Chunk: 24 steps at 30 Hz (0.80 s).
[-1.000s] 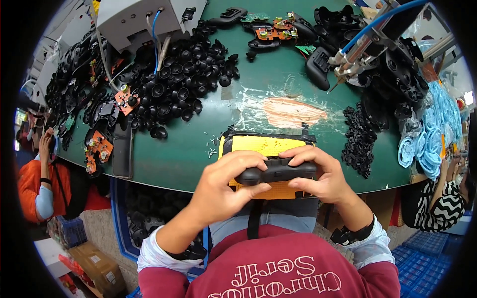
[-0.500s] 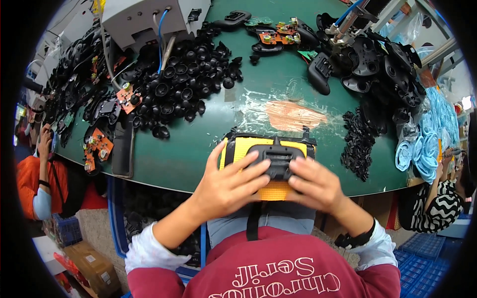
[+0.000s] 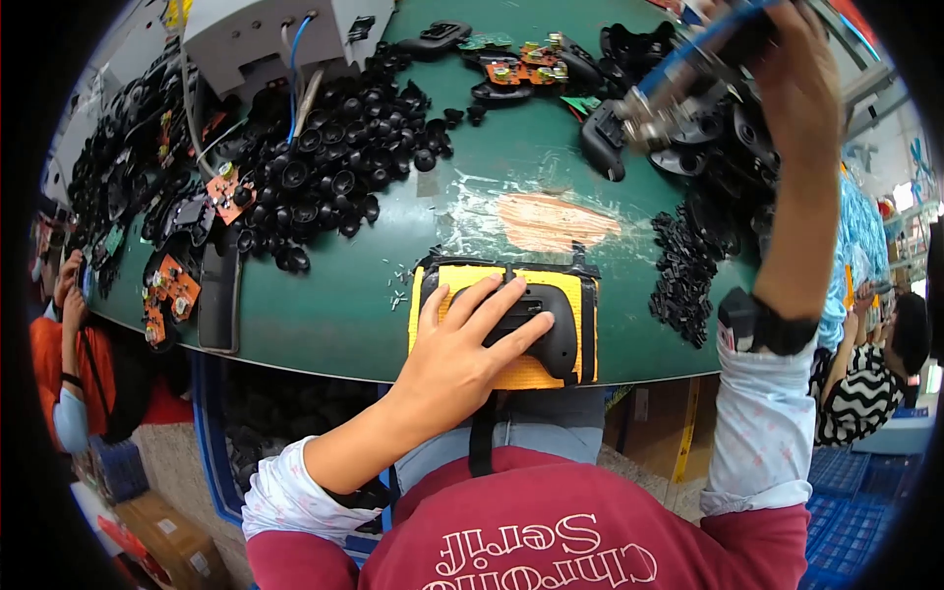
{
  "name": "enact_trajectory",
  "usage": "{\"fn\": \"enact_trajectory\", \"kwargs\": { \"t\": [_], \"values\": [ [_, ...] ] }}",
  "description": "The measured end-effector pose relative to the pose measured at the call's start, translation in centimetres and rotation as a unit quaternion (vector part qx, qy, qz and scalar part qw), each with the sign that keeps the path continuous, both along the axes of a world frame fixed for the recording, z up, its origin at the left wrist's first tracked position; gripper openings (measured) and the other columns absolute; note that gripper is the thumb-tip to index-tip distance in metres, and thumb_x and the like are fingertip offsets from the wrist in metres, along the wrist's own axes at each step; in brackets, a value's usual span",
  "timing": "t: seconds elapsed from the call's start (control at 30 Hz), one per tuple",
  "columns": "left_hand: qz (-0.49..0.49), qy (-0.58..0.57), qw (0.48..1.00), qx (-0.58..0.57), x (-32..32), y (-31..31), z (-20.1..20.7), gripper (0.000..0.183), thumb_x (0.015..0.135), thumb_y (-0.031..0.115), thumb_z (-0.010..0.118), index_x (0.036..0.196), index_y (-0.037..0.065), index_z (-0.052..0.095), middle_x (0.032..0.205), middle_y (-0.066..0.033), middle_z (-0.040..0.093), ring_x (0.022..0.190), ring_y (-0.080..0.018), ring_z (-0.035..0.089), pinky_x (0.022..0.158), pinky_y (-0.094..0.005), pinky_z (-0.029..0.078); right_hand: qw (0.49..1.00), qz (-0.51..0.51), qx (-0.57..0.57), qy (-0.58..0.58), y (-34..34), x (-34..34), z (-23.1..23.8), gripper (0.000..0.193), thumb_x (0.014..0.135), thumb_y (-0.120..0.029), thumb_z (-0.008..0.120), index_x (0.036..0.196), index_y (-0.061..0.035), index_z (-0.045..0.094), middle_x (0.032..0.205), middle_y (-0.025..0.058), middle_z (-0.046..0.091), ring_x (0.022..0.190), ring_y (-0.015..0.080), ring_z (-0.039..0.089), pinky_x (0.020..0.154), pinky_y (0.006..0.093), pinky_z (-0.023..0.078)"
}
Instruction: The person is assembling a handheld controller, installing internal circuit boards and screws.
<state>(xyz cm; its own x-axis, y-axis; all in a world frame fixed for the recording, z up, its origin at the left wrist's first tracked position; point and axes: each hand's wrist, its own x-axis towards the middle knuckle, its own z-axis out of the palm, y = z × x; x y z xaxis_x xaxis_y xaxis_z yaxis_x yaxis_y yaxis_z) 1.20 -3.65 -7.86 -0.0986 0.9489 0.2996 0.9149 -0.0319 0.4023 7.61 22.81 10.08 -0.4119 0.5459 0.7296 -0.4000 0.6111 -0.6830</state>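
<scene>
A black game controller shell (image 3: 554, 324) lies on a yellow pad (image 3: 585, 305) at the near edge of the green table (image 3: 334, 315). My left hand (image 3: 462, 349) lies flat on the shell, fingers spread, pressing it down. My right hand (image 3: 787, 69) is raised at the far right, closed around a hanging power screwdriver (image 3: 669, 98) with a blue hose.
A heap of black round caps (image 3: 334, 167) fills the left middle. Small black parts (image 3: 683, 275) lie right of the pad. Orange circuit boards (image 3: 172, 290) and black shells sit along the left and back edges. Other people sit at the far left (image 3: 59, 374) and right (image 3: 875, 364).
Both hands held the controller shell over the pad before. Now the shell rests on the pad under my left hand, and my right hand has gone up to grasp the hanging screwdriver.
</scene>
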Motion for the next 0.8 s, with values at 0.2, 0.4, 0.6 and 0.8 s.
{"fn": "enact_trajectory", "kwargs": {
  "t": [0.2, 0.4, 0.6, 0.8],
  "values": [
    [-0.016, -0.031, 0.999, 0.013, 0.4, 0.2, -0.5, 0.059, 0.075, 0.001, 0.060, 0.128, 0.028, 0.062, 0.147, -0.0180, 0.040, 0.130, -0.0381, 0.042, 0.102, -0.0544, 0.034, 0.890, 0.409, -0.157, -0.130, -3.8, 7.7, 0.3, 0.021, 0.098, -0.020, 0.056, 0.092, -0.0004, 0.056, 0.074, 0.0025, 0.050, 0.067, 0.0137, 0.057, 0.061, 0.0257, 0.048],
    [-0.012, -0.031, 0.999, 0.021, 0.6, 0.1, -0.9, 0.056, 0.075, 0.004, 0.060, 0.126, 0.027, 0.063, 0.147, -0.0187, 0.039, 0.129, -0.0381, 0.042, 0.101, -0.0537, 0.034, 0.845, 0.515, -0.027, -0.145, -9.3, 8.4, 0.4, 0.035, 0.095, -0.023, 0.060, 0.123, -0.0020, 0.052, 0.089, 0.0111, 0.064, 0.071, 0.0247, 0.064, 0.067, 0.0369, 0.057],
    [-0.005, -0.028, 0.999, 0.038, 0.8, 0.0, -1.1, 0.052, 0.076, 0.006, 0.060, 0.124, 0.025, 0.064, 0.146, -0.0185, 0.041, 0.129, -0.0374, 0.043, 0.100, -0.0538, 0.034, 0.938, 0.296, -0.076, -0.165, -10.1, 9.0, -0.8, 0.013, 0.089, -0.015, 0.065, 0.085, -0.0060, 0.055, 0.069, 0.0001, 0.059, 0.060, 0.0055, 0.060, 0.067, 0.0166, 0.056],
    [-0.006, -0.034, 0.999, 0.042, 0.8, 0.1, -1.2, 0.049, 0.077, 0.008, 0.060, 0.123, 0.024, 0.065, 0.145, -0.0182, 0.042, 0.129, -0.0362, 0.043, 0.101, -0.0533, 0.034, 0.947, 0.309, -0.006, -0.089, -10.9, 7.5, -3.3, 0.054, 0.091, -0.012, 0.066, 0.139, -0.0076, 0.040, 0.076, 0.0003, 0.059, 0.065, 0.0070, 0.065, 0.066, 0.0188, 0.059]
  ]
}}
